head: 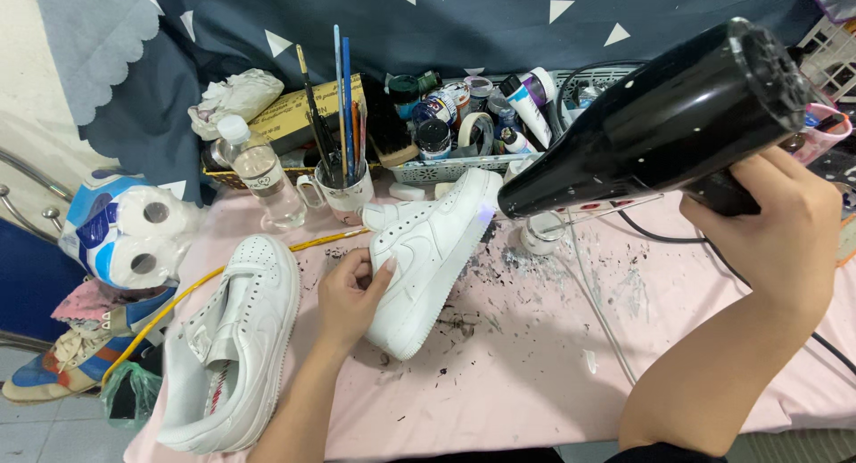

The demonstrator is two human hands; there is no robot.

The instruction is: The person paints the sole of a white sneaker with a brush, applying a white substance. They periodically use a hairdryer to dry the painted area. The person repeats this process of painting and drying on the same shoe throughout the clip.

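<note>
Head view shows, nearest, the left hand (349, 295) with fingers wrapped over the side of a white sneaker (430, 253) tilted on the pink worktop (535, 365), its long axis running from near-left up toward far-right, toe end pointing away. The right hand (774, 224), fingers closed round the handle of a black hair dryer (655, 124), holds the nozzle just beside that far end, aiming left. A second white sneaker (236, 347) lies left; farther back stand a clear bottle (260, 173), a mug of brushes (343, 191), a yellow box (290, 113) and a basket of small paint jars (446, 164).
</note>
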